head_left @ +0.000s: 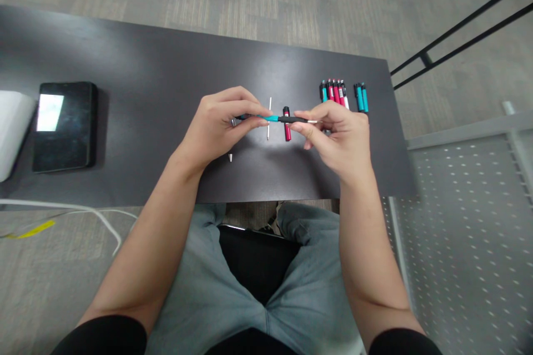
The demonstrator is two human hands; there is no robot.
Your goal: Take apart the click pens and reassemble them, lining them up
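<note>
Between both hands a teal pen with a black grip [272, 118] lies level above the table. My left hand [227, 119] is closed on its teal barrel. The fingers of my right hand [339, 130] pinch the black grip end, where a thin pale refill tip sticks out. Behind the pen, a loose slim refill [268, 132] lies on the table. Next to it is a red pen barrel [287, 132] with a black end. A small silver pen tip [230, 158] rests below my left hand, and another small metallic piece [234, 121] shows by its fingers.
Several teal, red and white pens [335, 89] lie in a row at the right, with teal pens [361, 97] beside them. A black device with a screen [66, 144] and a white box [12, 127] are at the left of the dark table [158, 83]. A white cable [83, 208] runs along the near edge.
</note>
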